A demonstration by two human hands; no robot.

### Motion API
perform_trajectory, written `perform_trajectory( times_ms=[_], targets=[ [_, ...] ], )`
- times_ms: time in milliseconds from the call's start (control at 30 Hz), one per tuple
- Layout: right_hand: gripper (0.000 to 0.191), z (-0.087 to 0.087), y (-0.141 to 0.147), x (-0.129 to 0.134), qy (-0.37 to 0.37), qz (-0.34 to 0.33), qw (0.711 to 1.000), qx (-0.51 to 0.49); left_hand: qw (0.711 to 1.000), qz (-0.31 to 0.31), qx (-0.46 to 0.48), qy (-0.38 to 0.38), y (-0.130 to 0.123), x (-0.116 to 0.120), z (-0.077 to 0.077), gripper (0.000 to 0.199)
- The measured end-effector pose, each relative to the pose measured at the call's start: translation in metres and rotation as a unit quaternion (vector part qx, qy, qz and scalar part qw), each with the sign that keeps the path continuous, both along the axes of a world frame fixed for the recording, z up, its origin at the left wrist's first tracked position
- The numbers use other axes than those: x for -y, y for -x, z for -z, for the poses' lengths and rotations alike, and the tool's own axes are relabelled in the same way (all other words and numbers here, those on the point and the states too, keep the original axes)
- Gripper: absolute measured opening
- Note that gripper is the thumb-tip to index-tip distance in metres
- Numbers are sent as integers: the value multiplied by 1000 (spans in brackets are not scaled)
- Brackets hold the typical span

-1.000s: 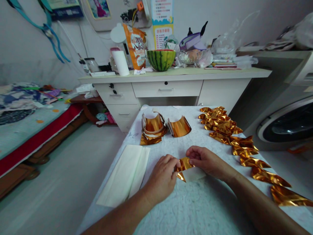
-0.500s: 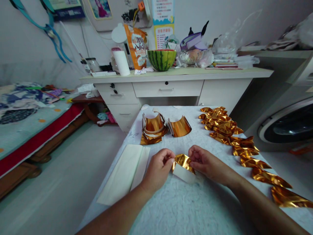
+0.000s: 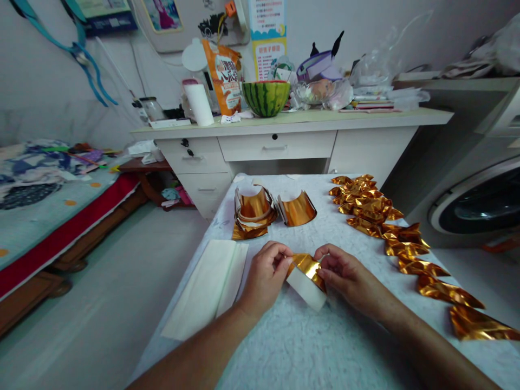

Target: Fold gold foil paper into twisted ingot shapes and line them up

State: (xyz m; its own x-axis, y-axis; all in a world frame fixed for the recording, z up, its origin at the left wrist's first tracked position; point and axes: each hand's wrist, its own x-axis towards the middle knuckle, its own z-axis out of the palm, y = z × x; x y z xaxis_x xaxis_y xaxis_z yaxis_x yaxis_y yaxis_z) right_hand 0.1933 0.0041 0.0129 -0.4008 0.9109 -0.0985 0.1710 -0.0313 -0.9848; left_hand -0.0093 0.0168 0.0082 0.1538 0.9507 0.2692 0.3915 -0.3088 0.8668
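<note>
Between my two hands is a sheet of gold foil paper (image 3: pixel 307 265) with a white paper piece (image 3: pixel 305 290) against its near side. My left hand (image 3: pixel 268 273) pinches the foil's left end between thumb and fingers. At the right end, the fingers and thumb of my right hand (image 3: pixel 341 271) grip its edge. Left of my hands lies a stack of white paper sheets (image 3: pixel 207 287). Beyond them sit a curled pile of gold foil sheets (image 3: pixel 255 208) and a separate curved foil stack (image 3: pixel 298 210). Folded gold foil pieces (image 3: pixel 406 248) run down the table's right side.
A cloth-covered table (image 3: pixel 325 352) carries all this. Behind it stands a white desk (image 3: pixel 280 145) with half a watermelon (image 3: pixel 266 98) and an orange pouch (image 3: pixel 223 78). A bed (image 3: pixel 60 200) is to the left, and a washing machine (image 3: pixel 479 189) to the right.
The foil and white paper in my hands have tilted, the right end dropping lower and more of the white showing. Both hands keep their grip. The view has shifted slightly.
</note>
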Motion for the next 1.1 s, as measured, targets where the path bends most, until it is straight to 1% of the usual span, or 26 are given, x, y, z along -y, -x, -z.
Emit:
perform_trajectory(
  times_ms=[67,133,200,267,333,400,500,633,800,900,1000,1100],
  targets=[
    [19,3,1,1,-16,5,999,37,1000,6,-21,3,0,-1,3,12],
    [15,7,2,2,-59,14,991,117,998,21,-61,9,0,-1,6,14],
    [15,9,4,3,-121,25,967,224,994,37,-105,13,-1,-1,8,16],
    [15,10,6,5,-184,29,931,313,988,45,-150,5,-2,0,9,17],
    [17,9,9,6,-227,23,905,358,981,46,-186,-14,-2,1,9,17],
    [25,8,12,7,-255,13,897,360,978,42,-204,-27,-1,2,9,17],
    [36,8,15,6,-292,-4,898,329,977,46,-207,-25,0,3,9,17],
    [34,10,18,4,-309,-49,902,299,972,92,-215,-25,2,5,10,20],
    [26,6,14,3,-270,-62,921,276,960,140,-241,-31,6,10,3,19],
    [27,1,7,3,-249,-68,934,246,944,179,-275,-33,8,14,-5,15],
    [27,-7,-1,3,-225,-112,942,223,939,185,-287,-30,9,17,-10,15],
    [24,-14,-7,5,-201,-153,945,208,944,189,-268,-21,10,20,-9,17]
  ],
)
